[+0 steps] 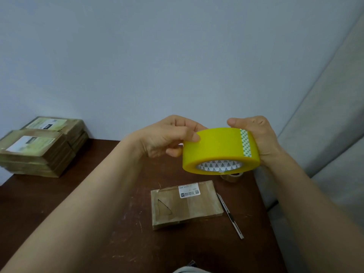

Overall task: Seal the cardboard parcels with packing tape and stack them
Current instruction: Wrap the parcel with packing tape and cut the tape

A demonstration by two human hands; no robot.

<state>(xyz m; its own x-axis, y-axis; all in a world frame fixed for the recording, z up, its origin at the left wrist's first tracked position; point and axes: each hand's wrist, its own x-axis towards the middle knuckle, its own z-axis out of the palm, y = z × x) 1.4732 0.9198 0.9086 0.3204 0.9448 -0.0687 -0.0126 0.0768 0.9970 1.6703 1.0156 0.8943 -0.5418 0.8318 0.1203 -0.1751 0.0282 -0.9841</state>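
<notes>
Head camera view: a person holds a yellow roll of packing tape (218, 148) in the air between both hands, above a dark wooden table (98, 194). The left hand (167, 136) pinches the roll's near-left rim, thumb on the outer face and fingers curled behind. The right hand (256, 134) wraps around its far-right side, thumb over the top. A white-and-green patterned strip (246, 142) crosses the roll just beside the right hand, and likely marks the tape's free end. If so, the left thumb is working well away from it, and picking there could split the film or waste time. Once peeled, a loose length could fold back and stick to itself, since neither hand is free to guide it. One flat cardboard parcel (185, 205) lies directly below the hands, label up, with a triangular cut showing in its top. A slim utility knife (230, 215) lies touching or just beside the parcel's right edge, under the right forearm. Whether its blade is out cannot be told, so a careless reach down on that side could be risky. A second, brownish tape roll (231, 177) sits half hidden beneath the yellow one. Two stacks of labelled parcels (41, 146) stand far off to the left of the left hand, against the wall. A grey cushion (325, 134) rises beyond the right hand.
</notes>
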